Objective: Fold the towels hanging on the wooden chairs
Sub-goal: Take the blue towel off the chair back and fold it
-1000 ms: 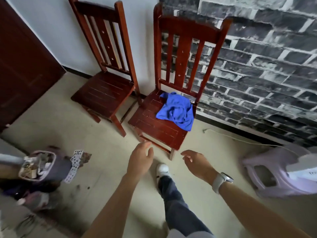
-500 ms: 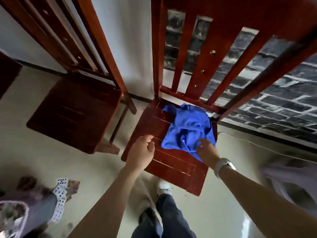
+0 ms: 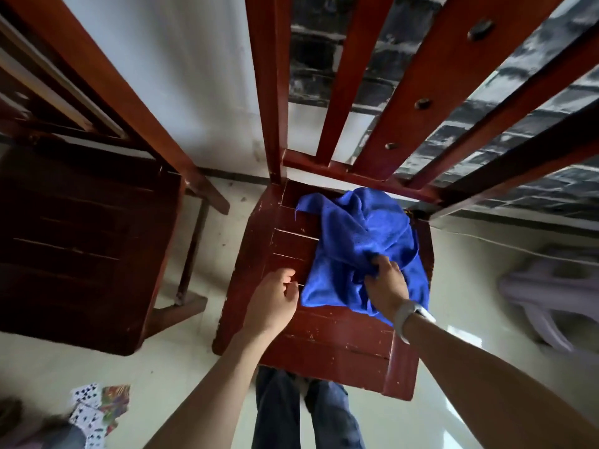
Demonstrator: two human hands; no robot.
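Both forearms bare, no sleeves in view up to the frame edge. Right wrist carries a watch (image 3: 409,317): pale grey-white band wrapped round the wrist, with a rounded white case sitting on the outer side; face not readable. Left hand (image 3: 271,303) and wrist bare, no rings or bands visible. Right hand (image 3: 387,284) shows no rings either. Legs in dark blue denim jeans (image 3: 304,413), both trouser legs visible below the seat edge. Shoes hidden.
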